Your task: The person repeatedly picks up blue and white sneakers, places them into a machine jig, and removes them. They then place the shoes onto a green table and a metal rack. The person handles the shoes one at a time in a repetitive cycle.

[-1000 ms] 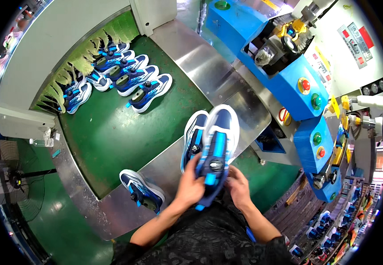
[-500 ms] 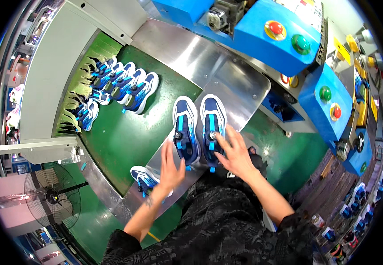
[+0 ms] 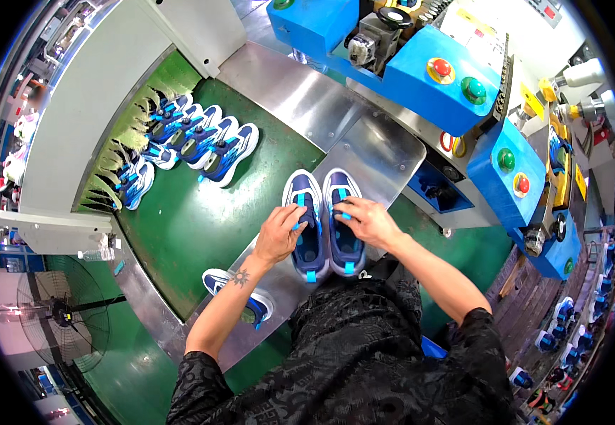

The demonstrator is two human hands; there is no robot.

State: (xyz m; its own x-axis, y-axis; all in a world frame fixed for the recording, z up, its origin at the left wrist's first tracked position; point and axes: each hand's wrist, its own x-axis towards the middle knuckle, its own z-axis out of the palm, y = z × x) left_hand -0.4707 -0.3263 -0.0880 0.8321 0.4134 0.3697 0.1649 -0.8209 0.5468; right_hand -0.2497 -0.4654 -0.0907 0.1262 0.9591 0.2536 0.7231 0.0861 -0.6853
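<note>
Two navy-and-white sneakers with bright blue straps stand side by side, toes pointing away from me: the left sneaker [image 3: 302,185] and the right sneaker [image 3: 341,184]. My left hand [image 3: 277,234] is closed, its fingers pinching at the upper of the left sneaker. Likewise my right hand [image 3: 370,223] is closed over the upper of the right sneaker, around where its round lacing dial sits. Fingers hide both dials. Blue pull tabs show at the heels. Under my left forearm lies another sneaker [image 3: 215,280], partly covered by the arm.
Several matching sneakers [image 3: 231,154] stand on the green belt [image 3: 180,237], by a fringed machine opening [image 3: 120,166]. A metal plate [image 3: 382,152] adjoins blue machine housings [image 3: 431,81] with red and green buttons. A fan [image 3: 61,312] stands at left; shoe racks [image 3: 570,333] at right.
My hands were spread, hovering beside the two sneakers; now both have come in and closed on the uppers, covering the dials. The whole view has shifted slightly.
</note>
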